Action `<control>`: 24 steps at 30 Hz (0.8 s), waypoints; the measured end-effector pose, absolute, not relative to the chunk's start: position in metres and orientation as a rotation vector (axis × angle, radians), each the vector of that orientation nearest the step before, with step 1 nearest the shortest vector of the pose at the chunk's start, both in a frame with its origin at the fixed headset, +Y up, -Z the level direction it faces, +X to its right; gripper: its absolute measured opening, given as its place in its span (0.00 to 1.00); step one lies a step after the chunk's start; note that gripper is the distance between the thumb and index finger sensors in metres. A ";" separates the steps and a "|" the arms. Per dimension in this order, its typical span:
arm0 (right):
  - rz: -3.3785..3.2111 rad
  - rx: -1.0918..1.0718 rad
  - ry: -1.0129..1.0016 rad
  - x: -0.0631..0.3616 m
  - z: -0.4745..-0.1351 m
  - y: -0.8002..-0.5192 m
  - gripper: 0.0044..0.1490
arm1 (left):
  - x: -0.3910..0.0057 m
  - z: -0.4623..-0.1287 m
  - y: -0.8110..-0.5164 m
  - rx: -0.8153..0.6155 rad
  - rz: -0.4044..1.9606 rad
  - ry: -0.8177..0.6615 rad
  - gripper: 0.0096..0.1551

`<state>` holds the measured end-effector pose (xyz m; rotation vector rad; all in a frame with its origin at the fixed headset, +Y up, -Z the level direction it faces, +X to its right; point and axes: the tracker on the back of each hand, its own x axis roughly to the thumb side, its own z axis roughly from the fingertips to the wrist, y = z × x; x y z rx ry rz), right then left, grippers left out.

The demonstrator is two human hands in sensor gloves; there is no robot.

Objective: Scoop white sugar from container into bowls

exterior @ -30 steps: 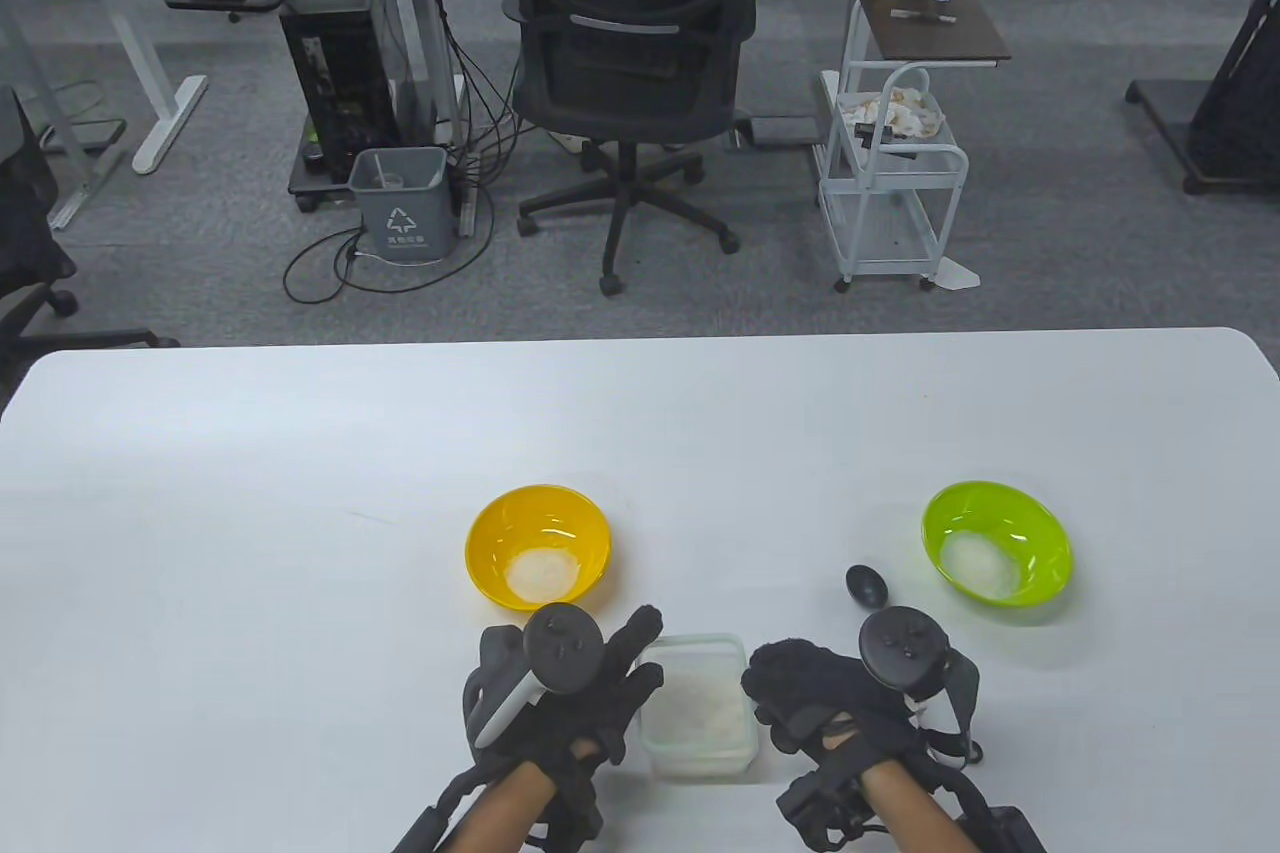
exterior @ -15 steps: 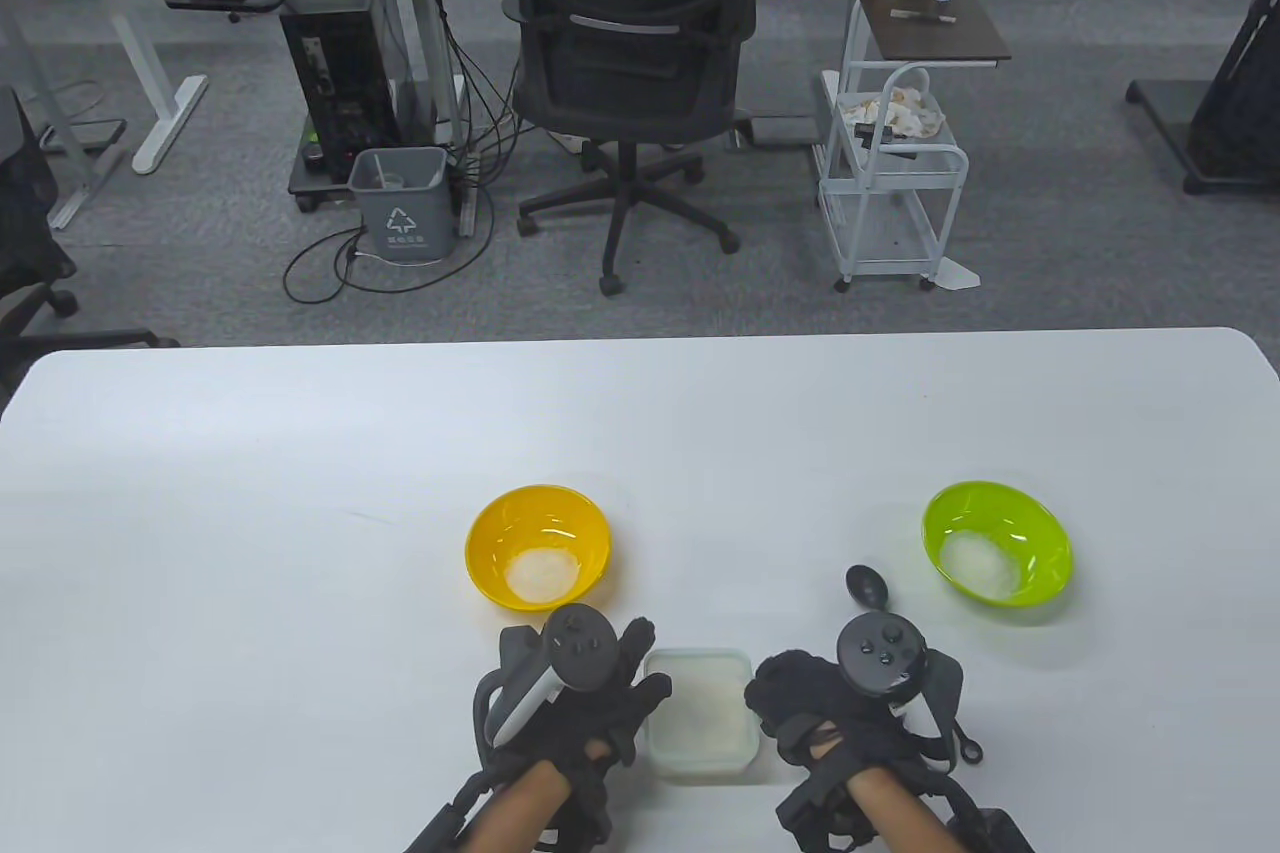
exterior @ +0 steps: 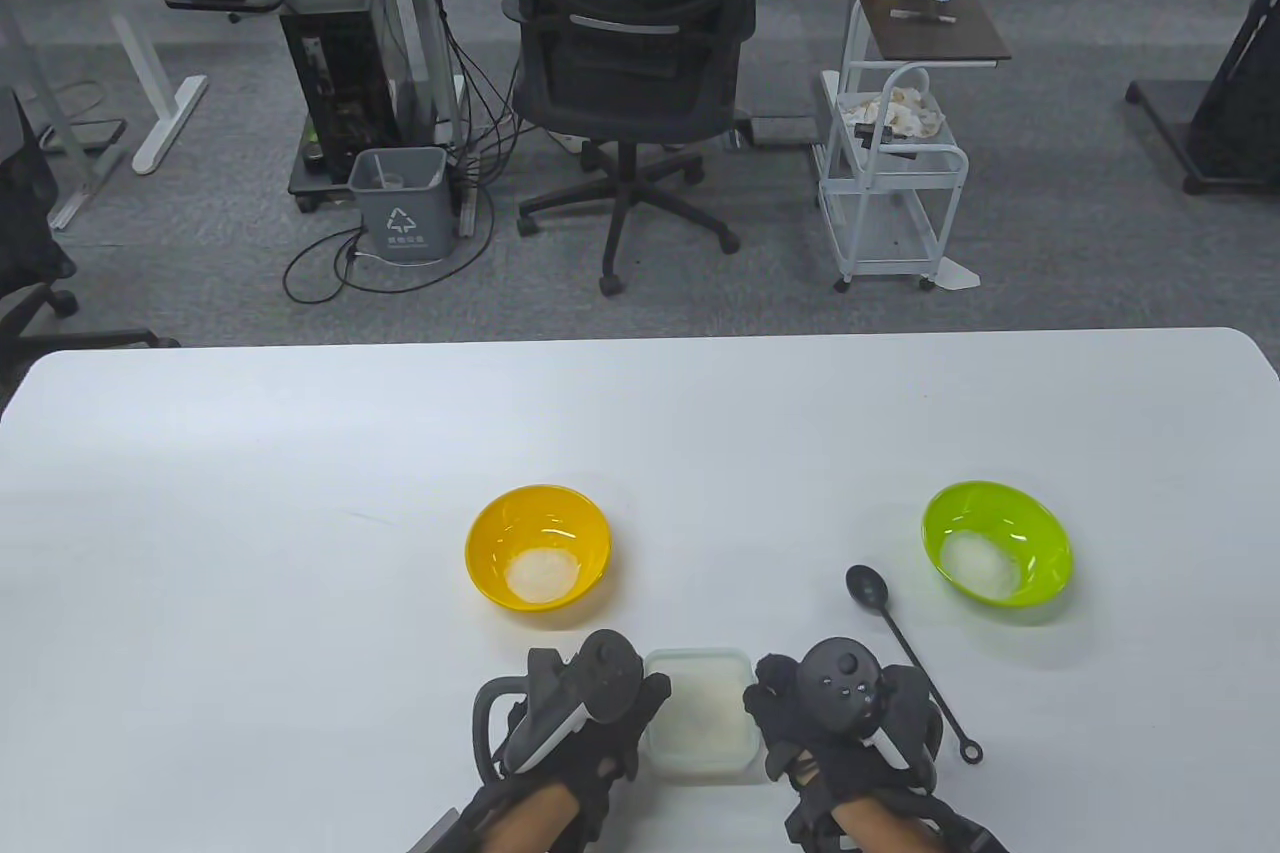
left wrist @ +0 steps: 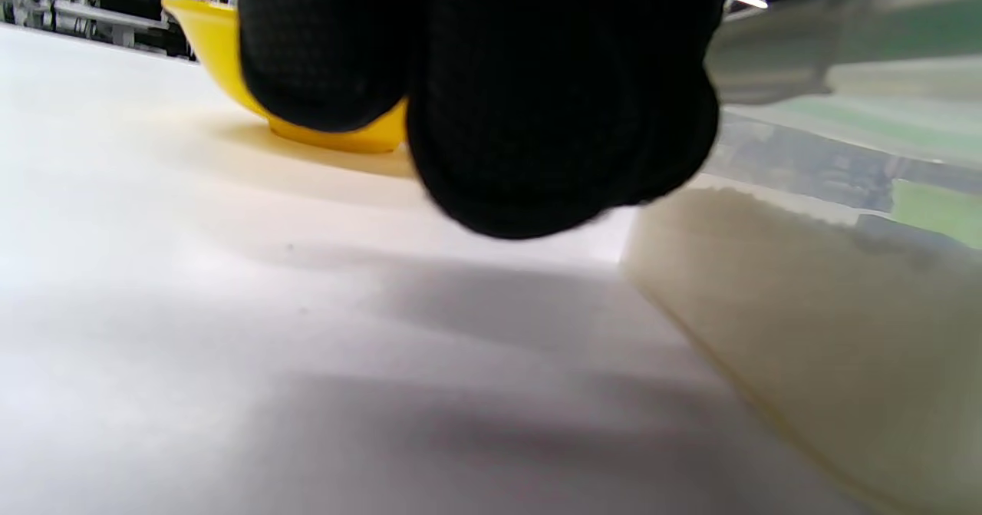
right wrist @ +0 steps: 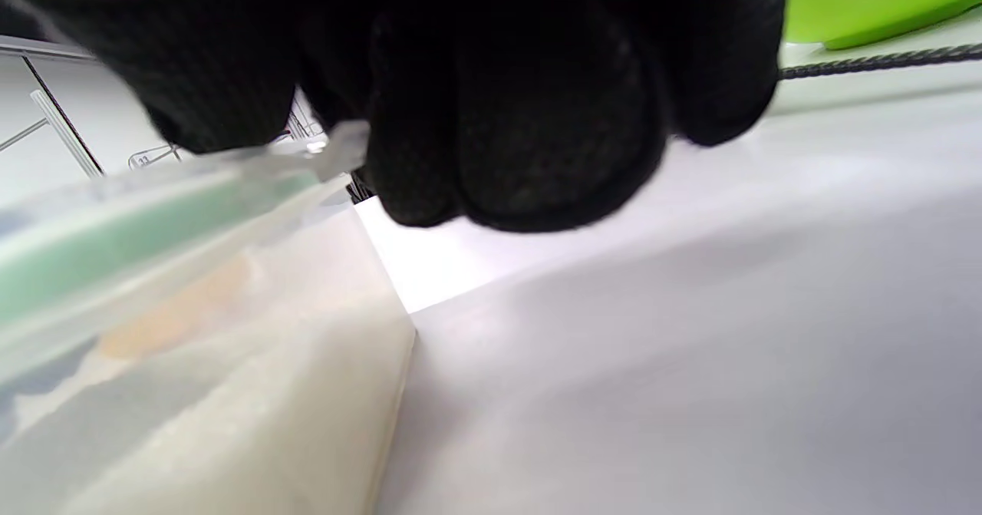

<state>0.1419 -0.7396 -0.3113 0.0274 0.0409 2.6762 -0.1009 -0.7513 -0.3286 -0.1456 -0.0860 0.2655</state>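
A clear plastic container (exterior: 700,718) of white sugar stands near the table's front edge. My left hand (exterior: 590,708) presses its left side and my right hand (exterior: 825,718) its right side. The left wrist view shows curled fingers (left wrist: 537,116) at the container (left wrist: 828,308) rim. The right wrist view shows the same: fingers (right wrist: 522,116) against the container (right wrist: 230,384). A black spoon (exterior: 905,653) lies free on the table to the right of my right hand. The yellow bowl (exterior: 537,546) and the green bowl (exterior: 997,543) each hold some sugar.
The white table (exterior: 300,493) stretches wide behind the bowls. The spoon's handle (right wrist: 867,62) and the green bowl (right wrist: 867,1) show behind my right fingers. The yellow bowl (left wrist: 207,47) shows behind my left fingers. An office chair (exterior: 630,83) stands beyond the table.
My right hand has moved left off the spoon, which now lies fully in view. Both hands have drawn back and closed in on the container, which shifted slightly toward me.
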 end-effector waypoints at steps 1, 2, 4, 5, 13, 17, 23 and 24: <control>2.660 0.015 0.069 0.142 -0.312 -0.741 0.30 | -0.102 -0.330 -0.753 -0.177 0.303 -0.071 0.29; 2.645 0.007 0.093 0.142 -0.312 -0.743 0.31 | -0.103 -0.330 -0.754 -0.197 0.331 -0.061 0.29; 2.572 -0.023 0.134 0.144 -0.313 -0.747 0.31 | -0.106 -0.333 -0.757 -0.249 0.395 -0.036 0.28; 2.511 -0.046 0.180 0.146 -0.315 -0.750 0.31 | -0.108 -0.334 -0.759 -0.285 0.440 -0.013 0.28; 2.342 -0.128 0.269 0.148 -0.315 -0.761 0.31 | -0.108 -0.333 -0.762 -0.328 0.489 0.018 0.27; 2.282 -0.149 0.309 0.150 -0.316 -0.764 0.31 | -0.104 -0.331 -0.760 -0.321 0.463 0.038 0.27; 2.265 -0.155 0.324 0.151 -0.316 -0.765 0.32 | -0.100 -0.330 -0.758 -0.306 0.419 0.037 0.28; 2.263 -0.159 0.326 0.150 -0.317 -0.765 0.32 | -0.101 -0.331 -0.759 -0.329 0.451 0.039 0.28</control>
